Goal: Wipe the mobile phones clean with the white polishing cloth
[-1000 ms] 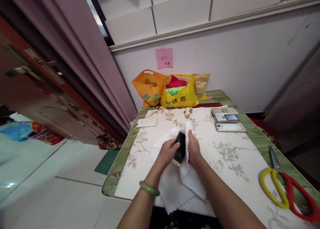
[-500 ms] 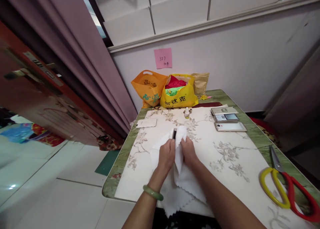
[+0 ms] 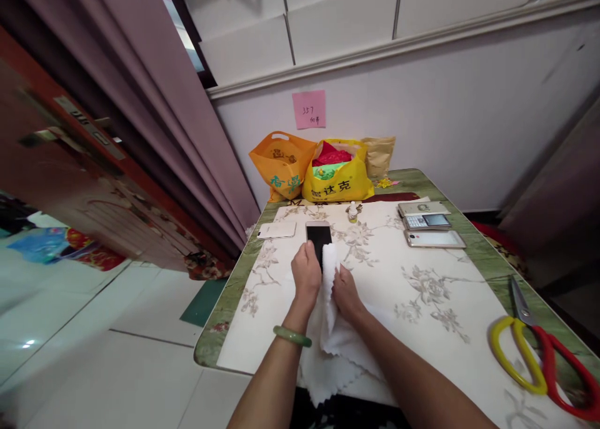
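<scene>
A black-screened smartphone (image 3: 319, 236) lies flat on the flowered table cover, screen up. My left hand (image 3: 305, 275), with a green bangle on its wrist, grips the phone's near end. My right hand (image 3: 345, 291) is closed on a white cloth (image 3: 334, 335), which rises between both hands and touches the phone's near right corner. The cloth's scalloped edge hangs over the table's front.
A white phone (image 3: 276, 229) lies left of the black one. Three more phones (image 3: 434, 224) lie at the right. A small bottle (image 3: 352, 212) stands behind, before orange (image 3: 281, 165) and yellow bags (image 3: 334, 177). Yellow-and-red scissors (image 3: 539, 348) rest at the near right.
The phone, held up and wrapped in the cloth a second ago, now lies flat on the table further away. Both hands moved forward and left with it.
</scene>
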Available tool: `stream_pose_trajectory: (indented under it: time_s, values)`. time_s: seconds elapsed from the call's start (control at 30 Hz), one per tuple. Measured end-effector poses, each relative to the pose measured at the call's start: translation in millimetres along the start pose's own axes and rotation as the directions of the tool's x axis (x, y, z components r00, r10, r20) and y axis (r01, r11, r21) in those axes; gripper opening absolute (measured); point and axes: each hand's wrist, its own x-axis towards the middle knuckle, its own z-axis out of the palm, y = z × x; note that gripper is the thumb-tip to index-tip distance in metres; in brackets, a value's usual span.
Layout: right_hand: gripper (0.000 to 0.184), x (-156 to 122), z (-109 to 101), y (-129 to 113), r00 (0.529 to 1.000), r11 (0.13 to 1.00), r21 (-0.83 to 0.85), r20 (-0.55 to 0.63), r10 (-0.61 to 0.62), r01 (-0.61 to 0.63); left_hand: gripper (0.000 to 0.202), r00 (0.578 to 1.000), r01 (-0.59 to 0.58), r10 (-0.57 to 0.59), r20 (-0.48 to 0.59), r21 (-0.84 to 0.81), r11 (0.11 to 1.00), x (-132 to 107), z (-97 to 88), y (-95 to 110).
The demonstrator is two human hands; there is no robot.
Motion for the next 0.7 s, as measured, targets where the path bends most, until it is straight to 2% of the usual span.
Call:
stream_pose_trajectory:
  time_s: [0.1,0.2,0.27,0.33,0.4,0.47,0.5,0.53,0.57,0.63,0.67,0.7]
  values:
    - [0.03,11.8,-10.3,-5.1,0.998,0.998,0.067,-0.068,0.008,-0.004,0.035,0.968,-0.079,0.067,0.242,0.04,0.996,-16.7,-4.4,-4.0]
    - [0.025,22.5,-21.2,-13.4,0.99,0.992,0.129,-0.14,0.031,-0.013,0.038,0.885,-0.083,0.073,0.46,0.002,0.997,-22.0,-13.8,-9.9]
    - [0.025,25.4,-27.2,-19.5,0.99,0.998,0.054,-0.138,-0.009,0.016,0.039,0.825,-0.045,0.05,0.563,-0.023,0.999,-14.0,-23.8,-10.9]
    - [0.028,24.6,-31.3,-25.7,0.995,0.993,-0.095,-0.058,-0.078,0.072,0.04,0.75,0.003,0.025,0.661,-0.041,0.999,0.1,-35.8,-7.7]
    - [0.03,21.6,-33.4,-30.3,0.99,0.974,-0.197,0.097,-0.097,0.115,0.04,0.659,0.039,0.008,0.752,-0.045,0.998,15.5,-47.5,-1.9]
    - [0.035,18.6,-33.3,-31.5,0.966,0.977,-0.197,0.256,-0.034,0.086,0.038,0.568,0.073,-0.018,0.823,-0.028,0.997,28.0,-56.5,2.6]
    - [0.036,17.8,-32.5,-30.7,0.956,0.984,-0.175,0.293,0.013,0.041,0.037,0.546,0.105,-0.035,0.837,-0.026,0.994,32.3,-59.2,3.2]
    - [0.037,17.7,-31.4,-29.1,0.956,0.989,-0.15,0.286,0.059,-0.016,0.036,0.551,0.157,-0.055,0.832,-0.039,0.987,35.0,-60.7,2.5]
    - [0.038,18.4,-30.0,-27.1,0.967,0.99,-0.115,0.234,0.102,-0.077,0.036,0.589,0.233,-0.079,0.804,-0.075,0.969,35.9,-60.9,0.3]
    - [0.041,21.6,-27.0,-23.1,0.981,0.982,0.005,0.048,0.189,-0.19,0.042,0.728,0.403,-0.15,0.669,-0.241,0.883,31.7,-57.8,-6.4]
    - [0.042,23.7,-25.4,-21.6,0.971,0.969,0.092,-0.039,0.234,-0.229,0.045,0.795,0.453,-0.191,0.576,-0.353,0.819,26.6,-54.6,-10.1]
    - [0.042,25.6,-23.8,-20.6,0.956,0.949,0.186,-0.1,0.274,-0.253,0.048,0.835,0.475,-0.227,0.501,-0.448,0.757,19.6,-50.5,-13.3]
